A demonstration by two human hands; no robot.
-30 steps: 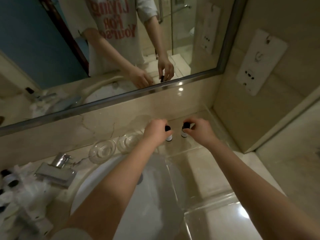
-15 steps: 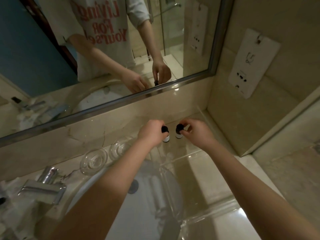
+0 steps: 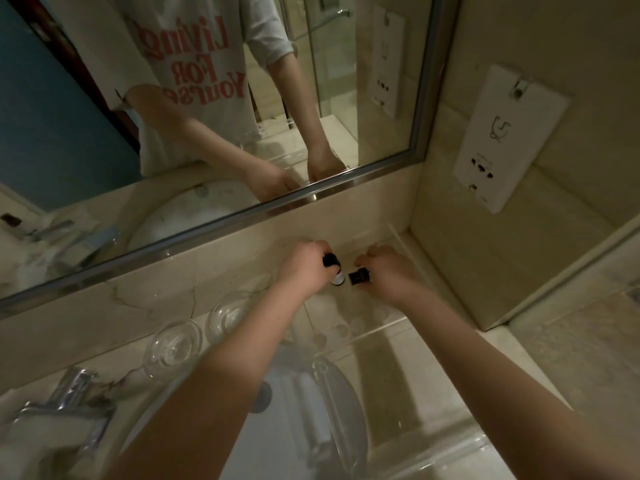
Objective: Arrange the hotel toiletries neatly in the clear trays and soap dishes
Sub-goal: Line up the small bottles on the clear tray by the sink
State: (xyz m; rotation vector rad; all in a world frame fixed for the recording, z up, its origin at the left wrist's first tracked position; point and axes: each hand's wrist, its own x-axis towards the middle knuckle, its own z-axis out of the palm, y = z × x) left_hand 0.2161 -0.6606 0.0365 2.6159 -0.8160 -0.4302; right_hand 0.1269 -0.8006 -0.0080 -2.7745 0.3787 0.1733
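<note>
Nearest me: basin (image 3: 221, 427) rim and chrome faucet (image 3: 65, 407) at lower left, both forearms reaching out over the bowl. Something pale lies bunched by the faucet base; too blurred to name.

Mid-distance, left of my arms: two round clear soap dishes (image 3: 175, 346) side by side on the counter, just touching or nearly so. Both look empty from here. Judgement: that part of the job is not started.

Right of them: a clear tray (image 3: 381, 329), its near wall catching light. Its floor shows only faint round marks, which I cannot tell from reflections. No bottles are standing in the near part.

Farthest, at the back of the tray near the mirror ledge (image 3: 242, 233): both hands at work. Left hand (image 3: 304, 265) is wrapped around a small dark-capped bottle (image 3: 334, 270), fingers curled over the cap end. The bottle stands close to upright, long axis roughly vertical, cap leaning slightly toward the mirror, pale base down at the tray floor. I cannot tell whether the base is touching.

Right hand (image 3: 384, 271) pinches a second bottle (image 3: 358, 277). This one is tipped, black cap pointing left toward the first bottle, long axis near horizontal, body hidden under the palm.

Judgement: early in the task. Two bottles are being placed at the tray's back edge, the second needs righting, and the dishes are unfilled.
</note>
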